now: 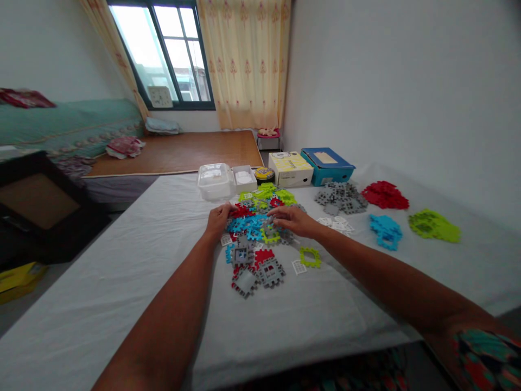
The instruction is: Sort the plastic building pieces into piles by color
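Observation:
A mixed pile of interlocking plastic building tiles in blue (250, 225), lime green (266, 190), red and grey lies on the white cloth between my hands. My left hand (220, 220) rests against the pile's left edge, fingers loosely bent and apart, fingertips near red tiles (243, 210). Over the right side reaches my right hand (293, 220), its fingers apart and stretched toward a grey tile; contact is unclear. Closer to me lie grey square tiles (272, 271) and a red tile (264, 256). A lime frame tile (310, 257) and a white lattice window piece (299, 266) lie apart.
Sorted heaps sit at the right: grey tiles (341, 196), red tiles (385, 194), blue tiles (385, 231), lime tiles (434, 225) and white pieces (337, 225). Behind the pile stand a clear plastic box (215, 182), a yellow-white carton (291, 169) and a blue box (328, 165).

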Motion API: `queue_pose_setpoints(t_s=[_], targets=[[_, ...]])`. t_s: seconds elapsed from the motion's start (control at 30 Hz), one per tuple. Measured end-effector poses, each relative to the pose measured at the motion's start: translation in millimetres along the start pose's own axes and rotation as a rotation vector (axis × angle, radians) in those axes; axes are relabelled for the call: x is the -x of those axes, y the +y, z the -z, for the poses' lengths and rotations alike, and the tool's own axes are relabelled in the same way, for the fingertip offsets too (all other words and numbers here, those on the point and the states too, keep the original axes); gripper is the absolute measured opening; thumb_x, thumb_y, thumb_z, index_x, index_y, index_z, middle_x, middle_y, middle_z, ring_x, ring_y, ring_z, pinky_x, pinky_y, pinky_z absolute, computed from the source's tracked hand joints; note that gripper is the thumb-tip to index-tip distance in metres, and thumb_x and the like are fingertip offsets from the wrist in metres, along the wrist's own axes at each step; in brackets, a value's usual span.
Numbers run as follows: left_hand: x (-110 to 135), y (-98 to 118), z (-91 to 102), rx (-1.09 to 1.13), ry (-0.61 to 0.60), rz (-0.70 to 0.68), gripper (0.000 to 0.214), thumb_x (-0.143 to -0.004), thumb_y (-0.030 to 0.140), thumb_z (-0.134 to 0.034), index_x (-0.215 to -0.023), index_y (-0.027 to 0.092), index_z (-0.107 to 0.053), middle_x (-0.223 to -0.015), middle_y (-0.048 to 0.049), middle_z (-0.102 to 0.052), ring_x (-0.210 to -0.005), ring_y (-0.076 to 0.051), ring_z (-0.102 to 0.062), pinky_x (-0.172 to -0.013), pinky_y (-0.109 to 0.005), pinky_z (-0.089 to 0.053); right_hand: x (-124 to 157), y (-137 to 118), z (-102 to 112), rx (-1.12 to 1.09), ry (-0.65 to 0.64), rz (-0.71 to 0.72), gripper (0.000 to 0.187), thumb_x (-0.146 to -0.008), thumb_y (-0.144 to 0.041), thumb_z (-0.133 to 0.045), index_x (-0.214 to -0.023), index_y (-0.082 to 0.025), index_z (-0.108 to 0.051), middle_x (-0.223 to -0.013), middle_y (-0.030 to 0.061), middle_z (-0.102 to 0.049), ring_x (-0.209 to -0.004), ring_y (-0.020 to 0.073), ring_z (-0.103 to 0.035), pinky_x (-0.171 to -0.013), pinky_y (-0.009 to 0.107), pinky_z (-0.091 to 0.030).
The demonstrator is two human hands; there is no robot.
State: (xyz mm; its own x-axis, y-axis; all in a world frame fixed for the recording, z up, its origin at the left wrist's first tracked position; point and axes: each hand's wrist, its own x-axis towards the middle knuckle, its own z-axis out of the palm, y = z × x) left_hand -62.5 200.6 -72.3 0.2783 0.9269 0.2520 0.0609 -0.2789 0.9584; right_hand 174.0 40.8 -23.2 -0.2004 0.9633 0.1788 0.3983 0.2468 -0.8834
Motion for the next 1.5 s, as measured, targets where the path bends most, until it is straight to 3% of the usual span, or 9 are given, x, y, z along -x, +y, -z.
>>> queue_pose_setpoints(t_s=[0.13, 0.4, 0.53, 0.77, 0.97, 1.07, 1.17, 1.23, 1.5], targets=[[3.3, 6.9, -0.4, -0.012, -0.019, 0.003, 0.048, -0.078, 0.060, -0.055, -0.074, 0.016, -0.074, -0.081, -0.0087, -0.074, -0.080, -0.023, -0.066, -0.078, -0.034, -0.050, -1.3, 4.4, -3.7, -0.063, 0.025, -0.098, 0.035, -0.083, -0.036, -0.060, -0.115, -0.022, -0.062, -0.096, 0.0040, -0.071, -0.087, 0.0209, -0.067, -0.064, 0.032, -0.058], [2.6, 4.1, 0.9, -0.073, -0.028, -0.005, 0.050, -0.079, 0.060, -0.053, -0.078, 0.015, -0.075, -0.081, -0.0073, -0.074, -0.081, -0.022, -0.066, -0.079, -0.032, -0.048, 14.8, 3.4, 11.3, 0.207, 0.095, -0.004, 0.024, -0.083, -0.035, -0.062, -0.099, -0.018, -0.066, -0.088, 0.0046, -0.073, -0.082, 0.0183, -0.068, -0.078, 0.032, -0.051], [0.4, 1.1, 2.2, -0.098, -0.032, -0.013, 0.053, -0.079, 0.062, -0.052, -0.079, 0.014, -0.075, -0.082, -0.0075, -0.075, -0.082, -0.022, -0.066, -0.080, -0.032, -0.047, 26.9, 21.2, 63.9, 0.245, 0.338, -0.042, 0.027, -0.079, -0.040, -0.063, -0.092, -0.018, -0.068, -0.086, 0.0042, -0.072, -0.076, 0.0175, -0.065, -0.072, 0.031, -0.051], [1.0, 2.5, 2.8, -0.139, -0.044, -0.030, 0.054, -0.080, 0.062, -0.051, -0.079, 0.014, -0.075, -0.080, -0.0073, -0.074, -0.079, -0.021, -0.065, -0.077, -0.031, -0.047, 52.0, 78.0, 185.3, 0.326, 1.039, -0.274, 0.026, -0.072, -0.033, -0.066, -0.091, -0.016, -0.067, -0.084, 0.0070, -0.070, -0.074, 0.0192, -0.064, -0.069, 0.033, -0.054], [1.4, 2.3, 4.0, -0.188, -0.066, -0.041, 0.055, -0.080, 0.062, -0.050, -0.082, 0.014, -0.076, -0.077, -0.0065, -0.074, -0.077, -0.021, -0.065, -0.075, -0.031, -0.047, 57.8, 91.8, 211.8, 0.448, 1.193, -0.401, 0.024, -0.073, -0.024, -0.062, -0.095, -0.016, -0.067, -0.095, 0.0109, -0.070, -0.086, 0.0235, -0.065, -0.079, 0.037, -0.054], [2.7, 5.5, 3.7, -0.220, -0.060, -0.046, 0.055, -0.080, 0.062, -0.049, -0.082, 0.014, -0.077, -0.077, -0.0062, -0.074, -0.076, -0.021, -0.064, -0.073, -0.030, -0.046, 55.6, 81.8, 191.2, 0.721, 1.063, -0.328, 0.028, -0.077, -0.025, -0.059, -0.102, -0.016, -0.068, -0.105, 0.0111, -0.070, -0.095, 0.0238, -0.064, -0.089, 0.037, -0.050], [3.4, 8.0, 2.8, -0.227, -0.055, -0.048, 0.054, -0.081, 0.061, -0.049, -0.082, 0.014, -0.076, -0.078, -0.0061, -0.074, -0.075, -0.020, -0.063, -0.073, -0.030, -0.046, 51.6, 69.7, 160.4, 0.817, 0.608, -0.250, 0.024, -0.081, -0.028, -0.058, -0.099, -0.018, -0.071, -0.099, 0.0070, -0.072, -0.085, 0.0199, -0.065, -0.084, 0.033, -0.049], [3.6, 8.7, 2.3, -0.223, -0.054, -0.042, 0.054, -0.080, 0.061, -0.049, -0.081, 0.014, -0.076, -0.077, -0.0060, -0.073, -0.075, -0.020, -0.063, -0.073, -0.030, -0.046, 50.5, 63.8, 144.8, 0.902, 0.433, -0.222, 0.021, -0.082, -0.028, -0.060, -0.096, -0.019, -0.072, -0.100, 0.0063, -0.072, -0.086, 0.0195, -0.065, -0.083, 0.031, -0.048], [4.3, 10.0, 3.0, -0.306, -0.072, -0.066, 0.052, -0.082, 0.058, -0.047, -0.083, 0.015, -0.076, -0.076, -0.0046, -0.073, -0.074, -0.020, -0.062, -0.071, -0.029, -0.045, 61.4, 68.8, 143.9, 1.039, 0.229, -0.475, 0.017, -0.077, -0.025, -0.068, -0.093, -0.023, -0.073, -0.101, 0.0037, -0.072, -0.090, 0.0196, -0.065, -0.073, 0.025, -0.045]])
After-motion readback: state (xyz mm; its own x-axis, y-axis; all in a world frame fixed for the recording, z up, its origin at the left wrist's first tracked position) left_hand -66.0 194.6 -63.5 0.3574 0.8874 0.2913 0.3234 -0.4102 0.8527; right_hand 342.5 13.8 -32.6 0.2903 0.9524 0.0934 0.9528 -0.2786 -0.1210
